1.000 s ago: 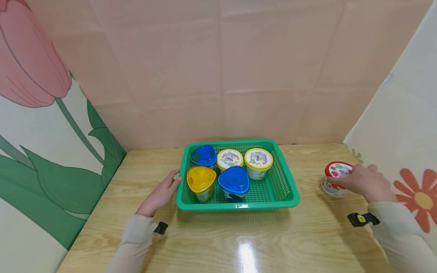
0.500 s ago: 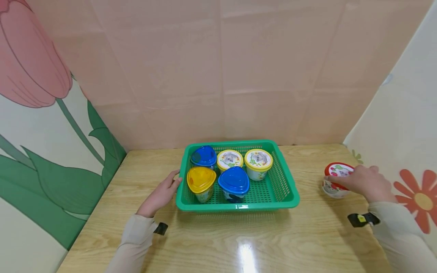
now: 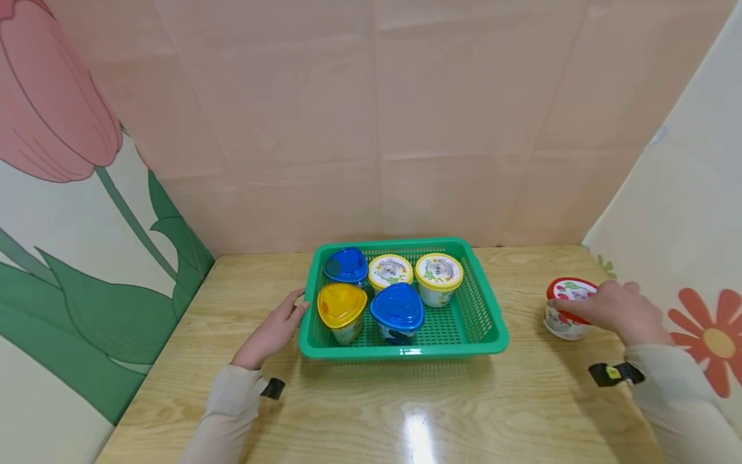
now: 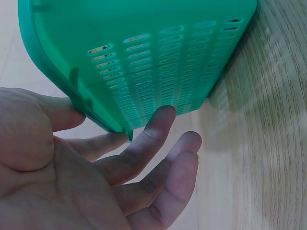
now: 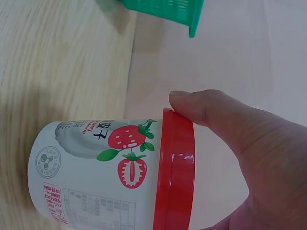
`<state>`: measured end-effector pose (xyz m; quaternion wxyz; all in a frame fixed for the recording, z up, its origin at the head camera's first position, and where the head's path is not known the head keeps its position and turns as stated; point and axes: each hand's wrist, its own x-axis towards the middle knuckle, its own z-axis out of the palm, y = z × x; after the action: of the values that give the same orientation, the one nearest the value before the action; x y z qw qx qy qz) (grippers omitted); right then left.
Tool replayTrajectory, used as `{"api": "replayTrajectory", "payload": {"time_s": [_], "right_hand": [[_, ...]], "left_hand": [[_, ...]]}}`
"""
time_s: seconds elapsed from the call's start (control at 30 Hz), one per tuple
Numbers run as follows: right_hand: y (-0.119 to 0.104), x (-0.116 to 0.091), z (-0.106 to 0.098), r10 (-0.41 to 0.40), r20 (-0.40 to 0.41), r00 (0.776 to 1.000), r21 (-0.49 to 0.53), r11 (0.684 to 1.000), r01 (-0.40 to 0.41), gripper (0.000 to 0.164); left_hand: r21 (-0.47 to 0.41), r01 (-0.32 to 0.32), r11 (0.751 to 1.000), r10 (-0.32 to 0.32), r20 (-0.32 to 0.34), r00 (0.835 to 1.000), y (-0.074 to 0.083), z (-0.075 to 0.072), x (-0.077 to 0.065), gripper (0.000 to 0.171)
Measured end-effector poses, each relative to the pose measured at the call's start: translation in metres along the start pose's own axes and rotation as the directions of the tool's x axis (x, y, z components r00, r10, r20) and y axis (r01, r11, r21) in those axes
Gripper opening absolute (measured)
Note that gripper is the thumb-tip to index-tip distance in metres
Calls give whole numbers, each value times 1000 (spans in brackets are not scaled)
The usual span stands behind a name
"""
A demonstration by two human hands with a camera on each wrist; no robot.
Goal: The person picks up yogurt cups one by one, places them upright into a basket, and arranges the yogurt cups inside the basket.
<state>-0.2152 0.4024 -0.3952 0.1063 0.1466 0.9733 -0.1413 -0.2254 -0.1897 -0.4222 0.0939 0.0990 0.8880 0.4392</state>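
A white tub with a red lid and strawberry print is at the table's right side. My right hand grips it by the lid from above; in the right wrist view the thumb presses the edge of the red lid. Whether the tub's base touches the table is unclear. At the table's middle sits a green plastic basket. My left hand rests at its left side, thumb and index finger touching the rim and the other fingers loosely bent beside the slotted wall.
Inside the basket are tubs with blue lids, a yellow-lidded tub and two round white-and-yellow tubs. A pink-covered wall stands behind the wooden table, with printed walls left and right.
My right hand has shifted the red-lidded tub slightly left and towards me, keeping its grip on the lid. The left hand and the basket have stayed put.
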Motion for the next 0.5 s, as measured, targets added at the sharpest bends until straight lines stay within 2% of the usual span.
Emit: {"api": "replayTrajectory", "payload": {"time_s": [0.17,0.3,0.5], "right_hand": [[-4,-6,-2,-65,-39,997,-2,998,65,119],[-11,-13,-5,-140,-99,985,-19,990,139,110],[-26,-25,-11,-191,-172,966,-29,982,189,106]], "left_hand": [[-6,0,1000,0,1,1000,0,0,0,50],[-15,-1,1000,1,3,1000,-1,1,0,50],[-17,-6,1000,6,4,1000,-1,0,1,50]]}}
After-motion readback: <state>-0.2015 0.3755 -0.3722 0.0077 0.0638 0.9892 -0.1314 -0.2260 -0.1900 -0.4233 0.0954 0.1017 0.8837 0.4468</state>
